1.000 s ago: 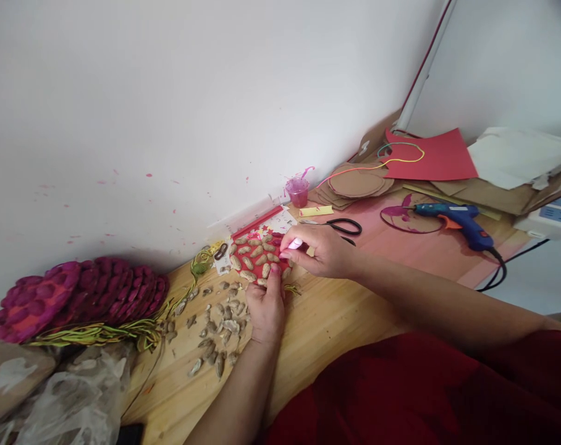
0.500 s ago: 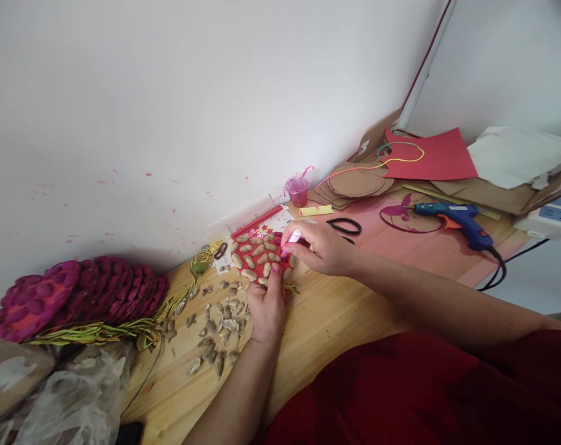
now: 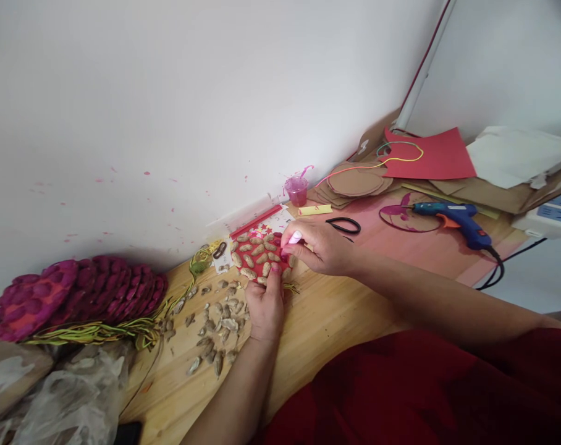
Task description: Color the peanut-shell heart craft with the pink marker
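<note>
My left hand (image 3: 265,307) grips the near edge of a red disc (image 3: 256,267) covered with peanut shells, its pink-stained thumb lying on top. Most shells are plain tan; a few at the disc's right edge look magenta. In my right hand (image 3: 318,245), pinched over that right edge, is a paintbrush (image 3: 295,237). Only its pale, pink-smeared handle end shows; the bristles are hidden behind the fingers. Loose peanut shells (image 3: 222,327) lie scattered on the wooden table left of my left hand. Beyond the disc stands a clear cup of pink paint (image 3: 296,192).
Stacked magenta peanut discs (image 3: 76,296) with green cords (image 3: 95,332) lean at the left, above plastic bags (image 3: 71,395). On the right are black-handled scissors (image 3: 345,225), cardboard circles (image 3: 354,180), red card (image 3: 431,154), a blue glue gun (image 3: 463,219) and a power strip (image 3: 552,213).
Both hands stay at the disc with almost no movement. The paintbrush's handle end has tilted slightly, and the whole view has shifted a touch.
</note>
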The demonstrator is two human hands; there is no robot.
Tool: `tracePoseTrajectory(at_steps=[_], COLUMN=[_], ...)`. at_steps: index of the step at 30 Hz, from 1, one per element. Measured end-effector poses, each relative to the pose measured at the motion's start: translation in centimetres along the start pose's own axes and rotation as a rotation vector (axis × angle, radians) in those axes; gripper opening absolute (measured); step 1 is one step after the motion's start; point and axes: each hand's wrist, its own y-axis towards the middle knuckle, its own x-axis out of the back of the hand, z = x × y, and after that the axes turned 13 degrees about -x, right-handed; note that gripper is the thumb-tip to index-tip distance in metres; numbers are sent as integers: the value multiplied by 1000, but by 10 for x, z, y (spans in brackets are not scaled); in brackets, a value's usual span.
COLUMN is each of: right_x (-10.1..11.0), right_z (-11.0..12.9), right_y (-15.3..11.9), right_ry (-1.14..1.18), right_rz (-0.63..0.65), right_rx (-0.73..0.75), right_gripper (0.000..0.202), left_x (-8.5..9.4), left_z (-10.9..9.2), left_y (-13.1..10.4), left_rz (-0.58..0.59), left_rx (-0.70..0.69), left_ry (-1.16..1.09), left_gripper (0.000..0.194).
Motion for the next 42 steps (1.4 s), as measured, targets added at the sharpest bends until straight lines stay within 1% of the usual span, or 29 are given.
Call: tracePoseTrajectory(at_steps=[3, 6, 11, 16, 17, 21, 23, 25, 27, 34, 38, 42], right_x=[0, 0, 0, 1, 2, 7, 9, 10, 10, 10, 10, 11], right_z=[1, 2, 0, -1, -2, -3, -3, -4, -4, -4, -4, -2], right_y=[0, -1, -1, 0, 0, 1, 2, 2, 3, 2, 1, 2], right_ry=[3, -22, 1, 15, 22, 101, 165, 224, 251, 204, 206, 196], right_rz=[40, 79, -16, 20, 3, -133, -155, -149, -131, -140, -104, -131], right_rx=[-15, -34, 10, -15, -24, -112, -170, -206, -210, -170, -164, -167], right_gripper=[10, 11, 10, 9, 9, 10, 12, 14, 14, 12, 10, 12], left_x=[0, 1, 0, -2, -2, -1, 0, 0, 0, -3, -5, -5], left_z=[1, 2, 2, 2, 2, 2, 2, 2, 2, -2, -4, -6], left_y=[0, 1, 1, 0, 0, 0, 0, 0, 0, 0, 1, 1], left_rz=[57, 72, 43, 39, 42, 50, 49, 47, 45, 14, -8, -50], left_rx=[-35, -45, -30, -32, -29, -4, -12, -25, -25, -5, 0, 42], left_ry=[27, 32, 9, -45, -59, -93, -111, -130, -148, -185, -223, -278], left_gripper=[35, 35, 35, 49, 52, 58, 58, 58, 59, 61, 64, 63])
